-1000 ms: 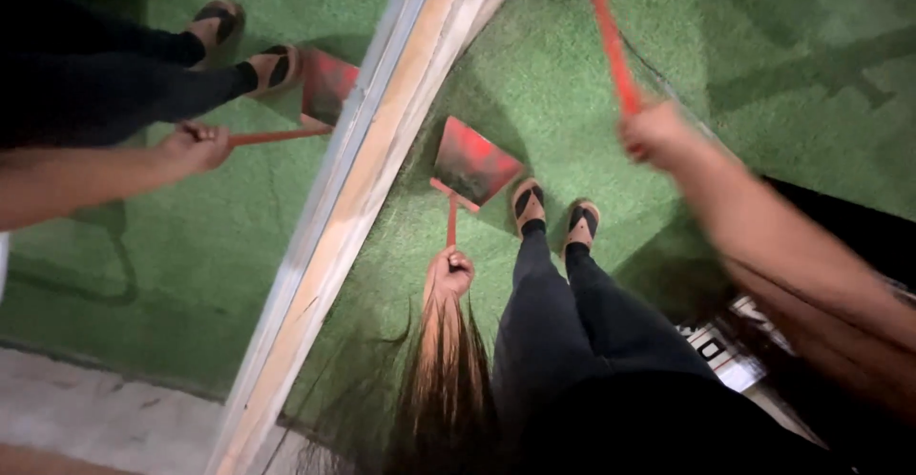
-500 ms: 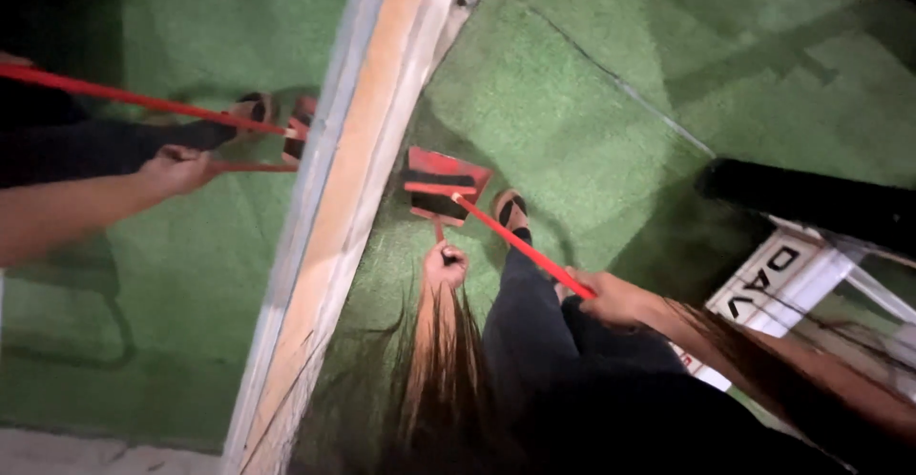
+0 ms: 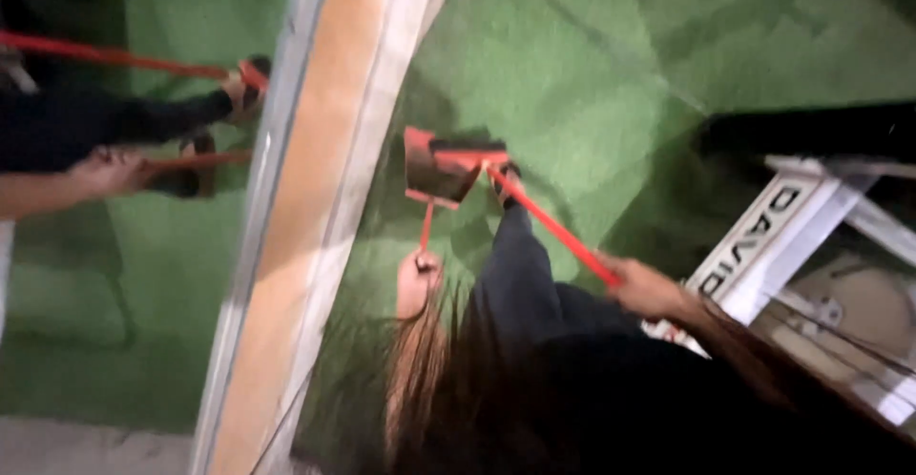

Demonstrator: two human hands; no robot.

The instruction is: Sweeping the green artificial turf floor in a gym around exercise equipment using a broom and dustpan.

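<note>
While tilted on green turf, the red dustpan [image 3: 437, 172] looks dark inside.

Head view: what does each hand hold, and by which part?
The left hand grips the red dustpan by the end of its thin handle. The right hand grips the red broom on its stick.
</note>
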